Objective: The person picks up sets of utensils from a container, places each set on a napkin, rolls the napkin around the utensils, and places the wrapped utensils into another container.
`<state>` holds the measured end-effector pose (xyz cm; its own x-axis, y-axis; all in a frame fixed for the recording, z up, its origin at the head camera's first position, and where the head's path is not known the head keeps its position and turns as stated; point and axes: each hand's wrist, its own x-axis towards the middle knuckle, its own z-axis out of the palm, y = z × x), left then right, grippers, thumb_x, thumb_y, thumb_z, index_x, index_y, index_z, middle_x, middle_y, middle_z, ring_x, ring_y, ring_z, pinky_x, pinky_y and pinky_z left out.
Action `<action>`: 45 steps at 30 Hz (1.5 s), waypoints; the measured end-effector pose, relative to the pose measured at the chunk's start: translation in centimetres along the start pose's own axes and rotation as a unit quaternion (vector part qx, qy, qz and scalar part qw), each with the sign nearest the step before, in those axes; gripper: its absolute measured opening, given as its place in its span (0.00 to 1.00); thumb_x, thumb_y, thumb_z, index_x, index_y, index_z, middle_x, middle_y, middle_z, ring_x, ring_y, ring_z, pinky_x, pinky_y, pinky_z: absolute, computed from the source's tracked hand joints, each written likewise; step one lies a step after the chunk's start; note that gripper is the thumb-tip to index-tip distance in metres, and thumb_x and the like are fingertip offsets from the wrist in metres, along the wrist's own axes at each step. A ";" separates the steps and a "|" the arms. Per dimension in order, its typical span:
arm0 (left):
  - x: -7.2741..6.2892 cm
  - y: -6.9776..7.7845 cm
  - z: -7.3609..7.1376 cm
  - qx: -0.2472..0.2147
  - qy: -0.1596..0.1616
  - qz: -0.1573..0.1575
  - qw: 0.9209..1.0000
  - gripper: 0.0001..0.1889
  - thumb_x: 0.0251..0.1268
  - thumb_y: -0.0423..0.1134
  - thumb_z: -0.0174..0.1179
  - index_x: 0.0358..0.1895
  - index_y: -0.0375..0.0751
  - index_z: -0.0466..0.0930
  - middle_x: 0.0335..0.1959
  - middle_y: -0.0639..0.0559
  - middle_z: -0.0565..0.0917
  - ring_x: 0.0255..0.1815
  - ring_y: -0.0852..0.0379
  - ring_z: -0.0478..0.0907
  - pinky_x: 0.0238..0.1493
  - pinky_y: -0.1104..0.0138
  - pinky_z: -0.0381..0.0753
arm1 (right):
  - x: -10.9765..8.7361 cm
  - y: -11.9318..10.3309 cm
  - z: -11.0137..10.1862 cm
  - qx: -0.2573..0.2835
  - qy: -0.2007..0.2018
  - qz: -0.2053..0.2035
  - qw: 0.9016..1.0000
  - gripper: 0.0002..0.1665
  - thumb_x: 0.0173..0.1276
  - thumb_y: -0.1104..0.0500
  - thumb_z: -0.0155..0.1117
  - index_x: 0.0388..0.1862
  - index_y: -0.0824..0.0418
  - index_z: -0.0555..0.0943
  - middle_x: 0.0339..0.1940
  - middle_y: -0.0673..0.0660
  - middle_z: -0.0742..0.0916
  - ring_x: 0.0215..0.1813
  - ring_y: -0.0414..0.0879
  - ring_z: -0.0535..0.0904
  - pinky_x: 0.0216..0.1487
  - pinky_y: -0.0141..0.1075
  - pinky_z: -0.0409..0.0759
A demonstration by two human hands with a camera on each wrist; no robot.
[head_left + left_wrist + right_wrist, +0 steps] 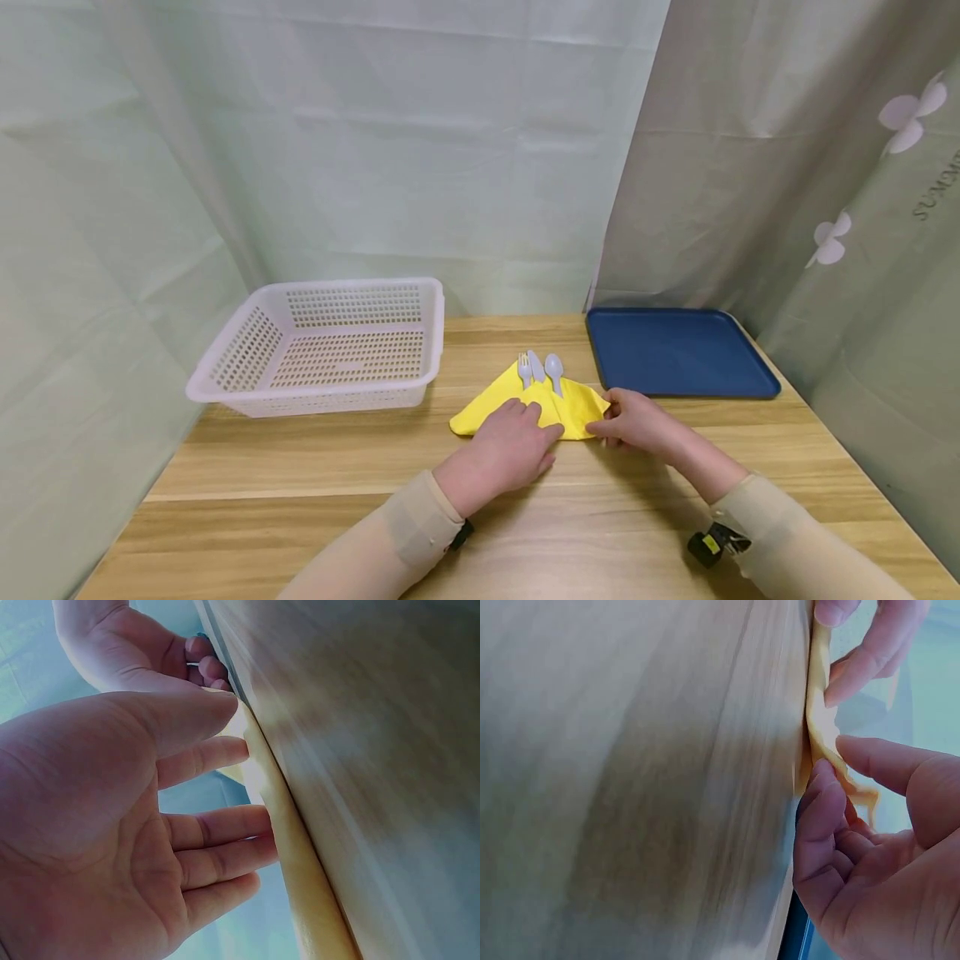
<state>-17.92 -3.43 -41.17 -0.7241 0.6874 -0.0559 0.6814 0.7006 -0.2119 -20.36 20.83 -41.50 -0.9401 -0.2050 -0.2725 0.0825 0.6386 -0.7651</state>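
Note:
A folded yellow napkin (487,407) lies on the table, partly wrapped over a fork (524,369), a knife (536,367) and a spoon (554,372), whose upper ends stick out at its far edge. My left hand (513,446) presses on the napkin's near side with its fingertips, the fingers fairly straight in the left wrist view. At the napkin's right corner my right hand (637,425) pinches the cloth (829,742) between thumb and fingers, lifting that edge slightly. The lower ends of the cutlery are hidden beneath the cloth.
To the left stands a white perforated plastic basket (341,392). A dark blue tray (682,354) lies at the back right of the wooden table (300,500). Pale curtains (420,150) hang behind and on both sides.

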 end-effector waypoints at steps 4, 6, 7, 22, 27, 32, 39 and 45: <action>0.0 0.0 0.1 0.002 0.004 0.002 1.000 0.22 0.83 0.59 0.62 0.72 0.60 0.83 0.55 0.49 0.85 0.57 0.52 0.80 0.69 0.59 0.75 | -0.2 0.1 0.0 -0.005 -0.003 -0.002 1.000 0.17 0.73 0.56 0.79 0.45 0.65 0.80 0.29 0.57 0.85 0.27 0.48 0.79 0.31 0.38 0.78; 0.1 -0.1 0.1 0.001 0.004 0.002 1.000 0.22 0.83 0.59 0.62 0.72 0.60 0.83 0.55 0.49 0.85 0.57 0.52 0.80 0.69 0.59 0.75 | -0.2 0.2 0.1 -0.016 0.000 0.000 1.000 0.15 0.74 0.55 0.78 0.41 0.63 0.81 0.27 0.57 0.85 0.26 0.47 0.79 0.30 0.38 0.78; 0.1 -0.1 0.1 0.000 0.004 0.002 1.000 0.22 0.83 0.59 0.62 0.72 0.59 0.83 0.55 0.49 0.85 0.57 0.52 0.80 0.69 0.59 0.75 | -0.3 0.2 0.2 -0.021 0.001 0.001 1.000 0.15 0.75 0.55 0.77 0.39 0.63 0.81 0.26 0.56 0.85 0.26 0.46 0.79 0.30 0.37 0.78; 0.1 -0.1 0.5 0.014 0.024 0.007 1.000 0.19 0.82 0.58 0.63 0.67 0.57 0.85 0.47 0.49 0.84 0.50 0.52 0.81 0.64 0.60 0.77 | -0.2 -1.0 0.9 -0.032 0.022 -0.046 0.998 0.11 0.77 0.59 0.74 0.35 0.60 0.82 0.28 0.53 0.84 0.31 0.45 0.78 0.33 0.34 0.77; 0.2 -0.1 0.7 0.018 0.033 0.009 0.999 0.19 0.82 0.58 0.63 0.65 0.56 0.86 0.45 0.50 0.84 0.47 0.52 0.80 0.61 0.60 0.78 | -0.3 -1.5 1.3 -0.003 0.027 -0.063 0.998 0.09 0.76 0.62 0.73 0.35 0.62 0.82 0.30 0.53 0.85 0.33 0.45 0.81 0.35 0.33 0.80; 0.2 -0.1 0.7 0.017 0.034 0.008 0.999 0.18 0.82 0.58 0.63 0.64 0.57 0.85 0.44 0.50 0.83 0.46 0.53 0.80 0.60 0.60 0.78 | -0.2 -1.7 1.6 0.009 0.032 -0.071 0.997 0.08 0.77 0.62 0.72 0.37 0.62 0.83 0.31 0.53 0.85 0.35 0.45 0.80 0.36 0.32 0.78; 0.2 -0.2 0.6 0.016 0.026 0.005 1.000 0.19 0.82 0.58 0.63 0.66 0.57 0.85 0.46 0.50 0.84 0.48 0.52 0.80 0.62 0.59 0.77 | 0.3 -1.7 2.0 0.010 0.028 -0.096 0.995 0.07 0.77 0.62 0.73 0.37 0.61 0.84 0.33 0.52 0.85 0.37 0.46 0.80 0.37 0.31 0.79; 0.1 -0.2 0.5 0.015 0.027 0.008 0.999 0.20 0.81 0.59 0.63 0.66 0.56 0.85 0.45 0.50 0.84 0.46 0.52 0.80 0.61 0.60 0.78 | 0.7 -1.4 2.2 0.003 0.024 -0.115 0.993 0.08 0.78 0.61 0.73 0.37 0.60 0.85 0.32 0.51 0.87 0.38 0.46 0.80 0.37 0.32 0.77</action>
<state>-18.14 -3.57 -41.59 -0.7063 0.7079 -0.0071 0.6882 0.6842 -0.2411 -20.39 18.10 -41.90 -0.9489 -0.3095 -0.0612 -0.1349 0.5735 -0.8080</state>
